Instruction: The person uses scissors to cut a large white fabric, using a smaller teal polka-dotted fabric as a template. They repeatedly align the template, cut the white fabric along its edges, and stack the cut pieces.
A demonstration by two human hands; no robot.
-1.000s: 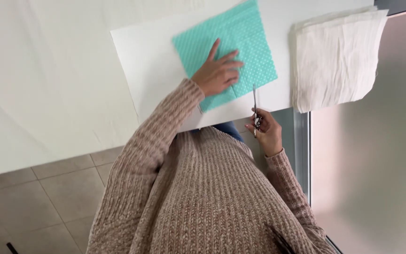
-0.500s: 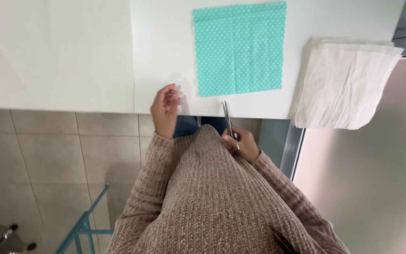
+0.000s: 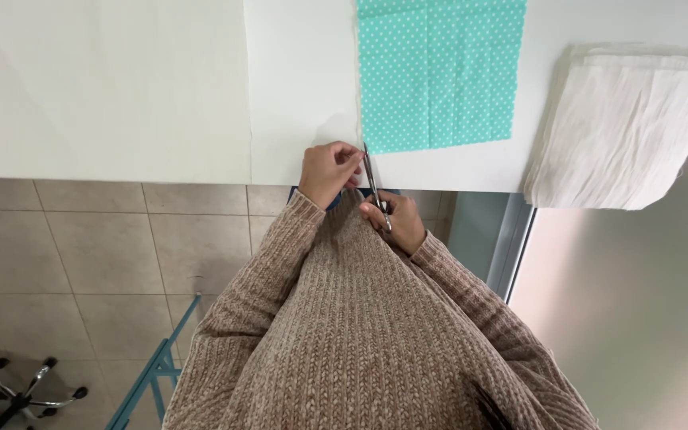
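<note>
A white sheet of paper (image 3: 304,95) lies on the white table (image 3: 105,87), with a teal dotted cloth (image 3: 438,73) on top of it. My left hand (image 3: 326,171) pinches the near edge of the white sheet just left of the cloth's corner. My right hand (image 3: 396,223) grips metal scissors (image 3: 371,177); their blades point away from me and sit at the sheet's near edge beside my left fingers. My knitted beige sleeves cover both arms.
A stack of folded white cloth (image 3: 627,127) hangs over the table's right end. A frosted glass panel (image 3: 639,318) stands at the right. Below the table are a tiled floor (image 3: 105,247), a teal frame (image 3: 157,370) and a black chair base (image 3: 17,390).
My left hand left the teal cloth, lifted, then came down to pinch the sheet's near edge. The scissors moved up to that edge. The camera view turned so the table sits straight.
</note>
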